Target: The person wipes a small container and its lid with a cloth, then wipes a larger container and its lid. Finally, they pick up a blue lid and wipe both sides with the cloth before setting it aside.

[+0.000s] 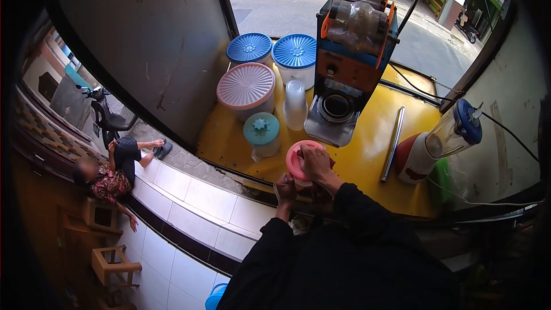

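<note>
Pink-lidded jar (298, 163) in both hands

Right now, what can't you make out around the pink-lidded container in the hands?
Head view only:
- Container body under the pink lid: hidden by the right hand and left hand; contents unseen.
- Left hand's grip: fingers curl out of sight, so what it clasps is unclear.
- Inside the white tubs with the blue lids: closed, contents hidden.
- Blender jar: too glary to tell if filled.
- Counter near edge: covered by black sleeves.
</note>
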